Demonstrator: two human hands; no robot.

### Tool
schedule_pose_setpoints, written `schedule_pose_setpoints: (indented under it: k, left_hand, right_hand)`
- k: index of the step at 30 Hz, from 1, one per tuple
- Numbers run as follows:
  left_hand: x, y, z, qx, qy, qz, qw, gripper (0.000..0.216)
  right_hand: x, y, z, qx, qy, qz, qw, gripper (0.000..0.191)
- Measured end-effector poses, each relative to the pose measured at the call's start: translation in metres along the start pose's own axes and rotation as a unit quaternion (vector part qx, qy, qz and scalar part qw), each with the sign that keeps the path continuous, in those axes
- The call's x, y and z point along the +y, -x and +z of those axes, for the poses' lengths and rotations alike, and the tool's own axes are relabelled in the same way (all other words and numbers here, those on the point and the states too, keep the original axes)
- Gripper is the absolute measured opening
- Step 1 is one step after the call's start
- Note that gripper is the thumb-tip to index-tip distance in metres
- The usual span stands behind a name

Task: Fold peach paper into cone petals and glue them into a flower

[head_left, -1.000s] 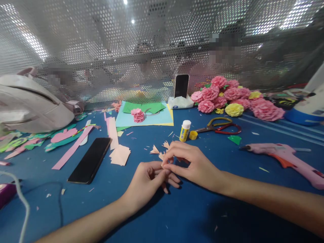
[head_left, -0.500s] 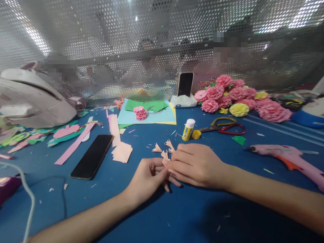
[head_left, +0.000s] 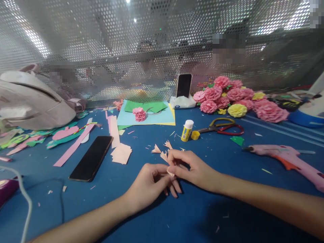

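Low over the blue table, my left hand [head_left: 152,184] and my right hand [head_left: 191,168] meet at the fingertips. Between them is a small piece of peach paper [head_left: 170,173], pinched by both hands and mostly covered by fingers. Just beyond the fingers lie several folded peach paper pieces [head_left: 156,149] with fringed, pointed ends. A stack of cut peach paper [head_left: 122,154] rests left of them. An uncapped glue stick [head_left: 187,130] stands upright past my right hand, its yellow cap [head_left: 195,135] beside it.
Scissors [head_left: 219,128] and a pink glue gun [head_left: 280,153] lie to the right. Paper flowers [head_left: 222,94] are heaped behind. A black phone [head_left: 91,158] and a bag [head_left: 35,98] are at left; coloured sheets [head_left: 149,118] lie before a perforated metal screen [head_left: 113,60].
My right hand has turned and drawn its fingers in, from lying over the left fingertips to pinching the peach piece. My left hand stays in nearly the same place.
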State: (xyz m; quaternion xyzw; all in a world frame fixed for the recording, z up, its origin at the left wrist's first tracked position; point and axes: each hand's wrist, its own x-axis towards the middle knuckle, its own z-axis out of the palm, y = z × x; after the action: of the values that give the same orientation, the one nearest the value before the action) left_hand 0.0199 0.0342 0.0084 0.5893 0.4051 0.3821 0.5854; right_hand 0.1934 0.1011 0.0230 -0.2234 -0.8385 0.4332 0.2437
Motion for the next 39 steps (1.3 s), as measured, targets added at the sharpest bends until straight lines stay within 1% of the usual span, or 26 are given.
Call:
schedule_pose_setpoints:
  k: [4, 8, 11, 14, 17, 19, 21, 24, 26, 29, 32, 34, 39]
  left_hand:
    - [-0.001, 0.0, -0.001, -0.028, 0.003, -0.026, 0.999, 0.033]
    - [0.003, -0.002, -0.003, -0.042, 0.001, -0.05, 0.998, 0.032]
    - [0.007, -0.004, -0.006, -0.075, -0.016, -0.088, 0.993, 0.028]
    - [0.008, -0.005, -0.01, -0.098, -0.015, -0.103, 0.99, 0.024]
    - [0.006, -0.005, -0.011, -0.1, -0.014, -0.096, 0.99, 0.022]
    - [0.004, -0.005, -0.011, -0.097, -0.024, -0.094, 0.991, 0.026]
    - [0.003, -0.005, -0.01, -0.095, -0.034, -0.09, 0.991, 0.032]
    - [0.001, -0.004, -0.009, -0.081, -0.023, -0.075, 0.994, 0.03]
    - [0.0, -0.004, -0.009, -0.07, -0.002, -0.062, 0.996, 0.029]
    - [0.0, -0.003, -0.009, -0.059, 0.026, -0.047, 0.997, 0.03]
    - [0.0, -0.004, -0.008, -0.048, 0.039, -0.035, 0.997, 0.031]
    - [0.001, -0.004, -0.008, -0.041, 0.041, -0.026, 0.998, 0.032]
    - [0.003, -0.002, -0.007, -0.033, 0.026, -0.014, 0.999, 0.037]
  right_hand:
    - [0.006, 0.001, -0.002, -0.05, 0.077, -0.018, 0.996, 0.027]
    - [0.007, 0.001, -0.005, -0.073, 0.151, -0.028, 0.986, 0.027]
    - [0.007, 0.001, -0.005, -0.087, 0.179, -0.026, 0.98, 0.029]
    - [0.007, 0.002, -0.003, -0.088, 0.204, -0.038, 0.974, 0.03]
    - [0.007, 0.002, -0.001, -0.075, 0.251, -0.078, 0.962, 0.028]
    - [0.007, 0.003, -0.001, -0.069, 0.282, -0.104, 0.951, 0.027]
    - [0.007, 0.003, 0.0, -0.066, 0.293, -0.111, 0.947, 0.026]
    - [0.006, 0.003, -0.001, -0.055, 0.259, -0.086, 0.961, 0.027]
    - [0.005, 0.003, -0.002, -0.048, 0.201, -0.063, 0.976, 0.029]
    - [0.005, 0.004, -0.004, -0.043, 0.105, -0.053, 0.992, 0.035]
    - [0.005, 0.005, -0.006, -0.035, 0.037, -0.05, 0.997, 0.034]
    - [0.006, 0.005, -0.006, -0.041, 0.006, -0.043, 0.998, 0.03]
    - [0.009, 0.005, -0.006, -0.06, -0.013, -0.029, 0.998, 0.027]
